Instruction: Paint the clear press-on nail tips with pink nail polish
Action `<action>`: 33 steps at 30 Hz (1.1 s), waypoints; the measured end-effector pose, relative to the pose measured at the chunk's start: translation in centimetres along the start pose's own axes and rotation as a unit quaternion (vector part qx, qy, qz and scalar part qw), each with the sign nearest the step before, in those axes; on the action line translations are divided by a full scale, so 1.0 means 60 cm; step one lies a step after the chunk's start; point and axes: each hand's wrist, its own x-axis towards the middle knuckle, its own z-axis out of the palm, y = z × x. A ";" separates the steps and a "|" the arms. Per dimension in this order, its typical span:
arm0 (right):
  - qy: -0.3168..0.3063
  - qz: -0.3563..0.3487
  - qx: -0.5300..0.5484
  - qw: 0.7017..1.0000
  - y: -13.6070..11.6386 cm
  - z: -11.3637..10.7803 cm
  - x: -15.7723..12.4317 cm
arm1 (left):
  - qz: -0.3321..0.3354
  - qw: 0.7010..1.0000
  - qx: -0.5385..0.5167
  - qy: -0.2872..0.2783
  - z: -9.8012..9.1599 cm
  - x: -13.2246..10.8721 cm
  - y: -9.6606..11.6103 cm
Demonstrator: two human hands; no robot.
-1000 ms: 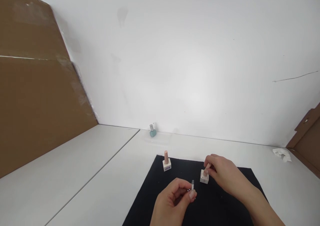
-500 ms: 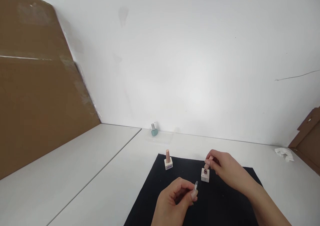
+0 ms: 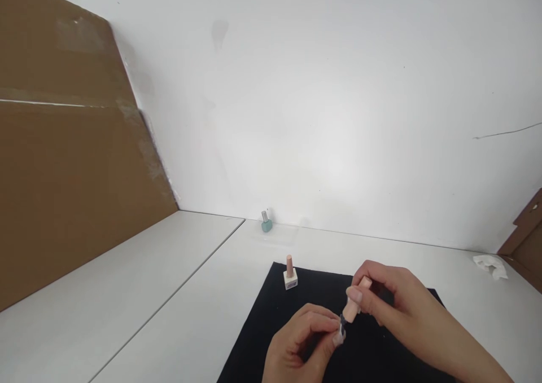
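1. L hand (image 3: 288, 338): thumb + fingers pinched on small clear piece (image 3: 341, 333), held up over the black mat (image 3: 260, 340). Piece partly hidden by fingertips, exact shape n/c.
2. R hand (image 3: 404, 298): thumb + fingers clamped on pink cap (image 3: 355, 304), cap tilted, lower end pointing down-left twd L hand.
3. Dark brush (image 3: 342, 321) sticks out of cap's lower end, meets clear piece in view; actual contact hard to confirm at this res.
4. Hands just beside each other, w/ brush + piece btwn them, near front of mat.
5. White bottle (image 3: 291, 280) w/ pink cap on, upright nr mat's back-L corner, well apart from both hands.
6. Green bottle (image 3: 266, 225), silver cap, on tabletop (image 3: 182, 332) nr wall (image 3: 322, 118), on/beside a clear sheet (image 3: 282, 236).
7. Crumpled white tissue (image 3: 491, 265) far R, nr cardboard (image 3: 531, 230).
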 end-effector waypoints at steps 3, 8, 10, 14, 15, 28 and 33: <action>0.035 -0.002 0.003 0.999 0.003 -0.002 0.005 | -0.001 1.000 -0.004 -0.004 0.001 -0.001 -0.001; 0.088 -0.002 0.000 0.996 0.003 -0.013 -0.002 | 0.014 1.000 0.024 -0.006 -0.002 -0.001 -0.006; 0.039 0.000 -0.006 0.999 0.001 -0.011 -0.006 | 0.019 0.999 0.037 -0.011 -0.003 -0.001 -0.007; 0.007 -0.001 -0.028 1.000 0.000 0.000 -0.005 | 0.040 0.998 0.052 -0.019 -0.004 0.000 -0.006; 0.029 -0.001 -0.028 0.999 0.001 0.000 -0.003 | 0.047 0.997 0.056 -0.020 -0.004 0.000 -0.006; 0.086 0.017 -0.040 0.995 -0.004 0.002 0.000 | 0.059 0.995 0.077 -0.030 -0.007 0.002 0.002; 0.090 0.027 -0.003 0.996 -0.003 -0.008 -0.004 | 0.036 0.997 0.058 -0.025 -0.004 0.000 0.003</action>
